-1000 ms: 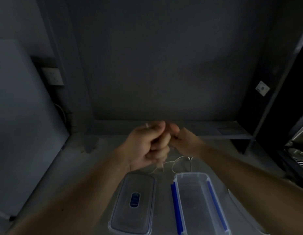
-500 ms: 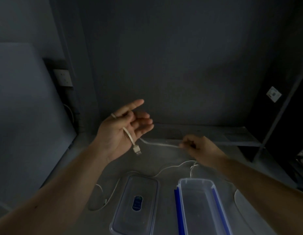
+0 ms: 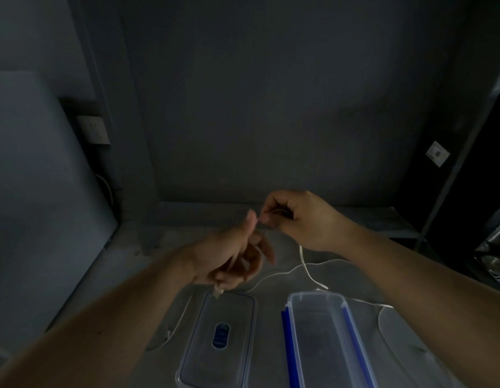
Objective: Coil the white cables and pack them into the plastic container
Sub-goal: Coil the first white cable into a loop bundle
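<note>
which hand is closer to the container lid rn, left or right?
Left. The left hand hovers just above the far end of the lid, a cable plug dangling from it over the lid's edge. The right hand is raised farther back, to the right.

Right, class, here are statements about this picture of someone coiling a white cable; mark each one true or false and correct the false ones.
1. The plastic container already holds a coiled cable. False: it looks empty.
2. The lid lies flat beside the container, on its left. True.
3. The right hand pinches the white cable. True.
4. The left hand rests flat on the table. False: it is raised, with a cable plug hanging below it.
</note>
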